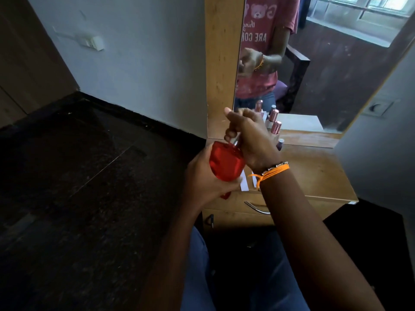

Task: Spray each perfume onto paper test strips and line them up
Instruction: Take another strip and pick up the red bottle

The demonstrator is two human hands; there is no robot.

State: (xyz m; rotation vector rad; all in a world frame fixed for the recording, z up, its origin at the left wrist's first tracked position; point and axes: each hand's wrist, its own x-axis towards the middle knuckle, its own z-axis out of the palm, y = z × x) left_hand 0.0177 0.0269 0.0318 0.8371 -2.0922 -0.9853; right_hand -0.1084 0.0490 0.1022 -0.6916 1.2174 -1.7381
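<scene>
My left hand grips a red perfume bottle from below, held above the front left corner of the wooden dressing table. My right hand closes its fingers round the silver cap at the bottle's neck. White paper test strips lie on the table under my hands, mostly hidden. Other perfume bottles with rose-gold caps stand behind my right hand against the mirror.
A mirror in a wooden frame rises at the back of the table. A drawer with a metal handle sits below the tabletop. Dark stone floor spreads to the left. A wall socket is on the right.
</scene>
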